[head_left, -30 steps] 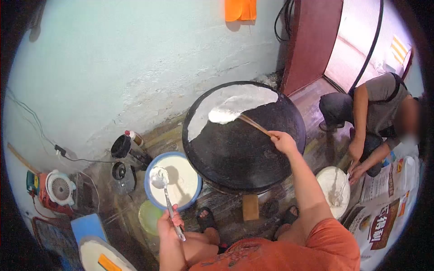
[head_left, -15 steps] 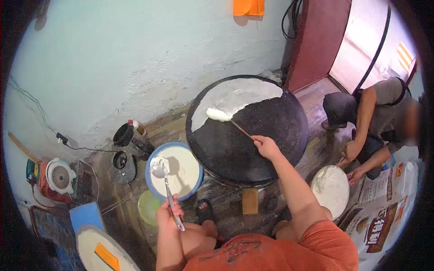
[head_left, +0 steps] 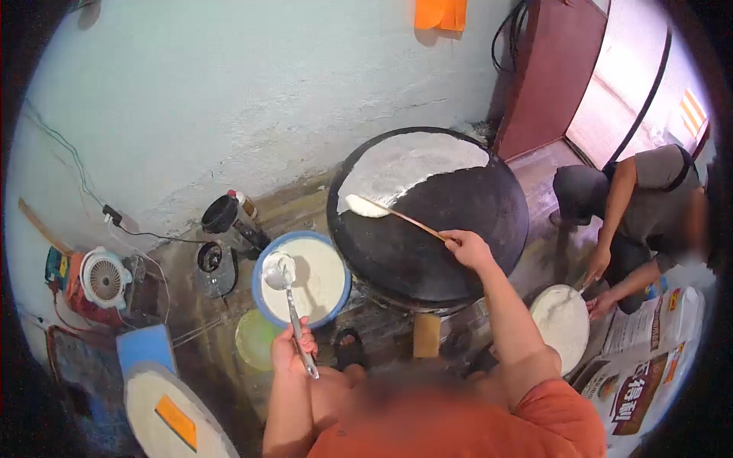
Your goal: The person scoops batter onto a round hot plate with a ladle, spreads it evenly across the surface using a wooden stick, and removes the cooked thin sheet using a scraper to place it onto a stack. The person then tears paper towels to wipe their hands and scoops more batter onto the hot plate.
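My right hand [head_left: 469, 248] is closed around the thin wooden handle of a batter spreader [head_left: 412, 221]. Its batter-coated head rests at the left side of a round black griddle [head_left: 458, 244]. A thin white batter layer [head_left: 416, 162] covers the far and left part of the griddle; the near part is bare and dark. In my left hand [head_left: 292, 351] is a metal ladle [head_left: 293, 309], its bowl coated with white batter. The ladle's bowl is over a blue-rimmed basin [head_left: 345, 294] of white batter.
At right a crouching person [head_left: 649, 198] handles a round tray of white stuff [head_left: 561, 324] beside printed sacks [head_left: 649, 359]. A blender jug [head_left: 233, 221], a blower [head_left: 105, 279], a green basin [head_left: 256, 340] and a sponge-like block [head_left: 426, 337] stand about.
The spreader's head has moved left and nearer across the griddle, along the batter's edge. My left hand still holds the ladle over the basin. The whole view has shifted slightly.
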Motion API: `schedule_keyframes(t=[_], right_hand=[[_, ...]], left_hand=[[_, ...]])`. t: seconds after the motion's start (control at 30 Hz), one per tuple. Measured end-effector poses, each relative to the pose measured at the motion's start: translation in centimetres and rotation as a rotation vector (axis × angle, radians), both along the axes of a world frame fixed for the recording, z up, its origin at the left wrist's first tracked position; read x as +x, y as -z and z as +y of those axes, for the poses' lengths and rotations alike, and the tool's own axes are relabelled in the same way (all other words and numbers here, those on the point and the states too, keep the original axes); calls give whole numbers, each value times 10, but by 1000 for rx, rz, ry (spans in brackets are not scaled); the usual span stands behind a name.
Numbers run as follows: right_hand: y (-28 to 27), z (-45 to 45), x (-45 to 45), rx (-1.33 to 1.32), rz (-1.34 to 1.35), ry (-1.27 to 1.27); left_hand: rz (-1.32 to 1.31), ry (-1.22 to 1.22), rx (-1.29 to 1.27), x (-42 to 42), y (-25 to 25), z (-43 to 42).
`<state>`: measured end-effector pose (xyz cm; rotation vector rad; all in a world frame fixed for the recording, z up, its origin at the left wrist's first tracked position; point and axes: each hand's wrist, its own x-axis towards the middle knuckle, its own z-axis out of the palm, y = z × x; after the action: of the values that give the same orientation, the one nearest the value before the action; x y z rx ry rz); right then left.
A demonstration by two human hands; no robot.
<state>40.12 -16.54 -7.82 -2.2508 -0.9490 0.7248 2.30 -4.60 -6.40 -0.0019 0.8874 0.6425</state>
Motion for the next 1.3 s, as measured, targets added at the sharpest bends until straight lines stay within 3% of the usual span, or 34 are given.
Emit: schedule_keyframes(t=[0.07, 0.17, 0.3, 0.4, 0.5, 0.67, 0.8, 0.9, 1.07, 1.1, 1.3], right_hand=[[23, 3, -9, 50, -74, 146], [32, 12, -31, 34, -110, 17], [-11, -15, -35, -80, -237, -56], [-12, -37, -25, -61, -258, 74], [36, -30, -35, 88, -151, 247], [40, -36, -100, 41, -36, 99], [26, -76, -135, -71, -227, 5], [40, -84, -158, 4, -384, -29], [45, -6, -190, 137, -386, 104], [38, 18, -194, 112, -328, 46], [74, 120, -218, -5, -596, -214]], left_hand=[[-18, 9, 9, -3, 7, 2], [-25, 10, 16, -3, 4, 1], [-31, 15, 11, -4, 2, 0], [-4, 22, 59, -4, 3, -4], [-31, 28, 68, -8, 8, -3], [-56, 76, 49, -15, 13, -1], [-75, 49, 33, -17, 10, -2], [-77, 67, 57, -19, 4, -3], [-79, 146, 55, -31, 10, 2], [-70, 145, 67, -32, 8, 1], [-49, 160, 148, -41, 8, 1]])
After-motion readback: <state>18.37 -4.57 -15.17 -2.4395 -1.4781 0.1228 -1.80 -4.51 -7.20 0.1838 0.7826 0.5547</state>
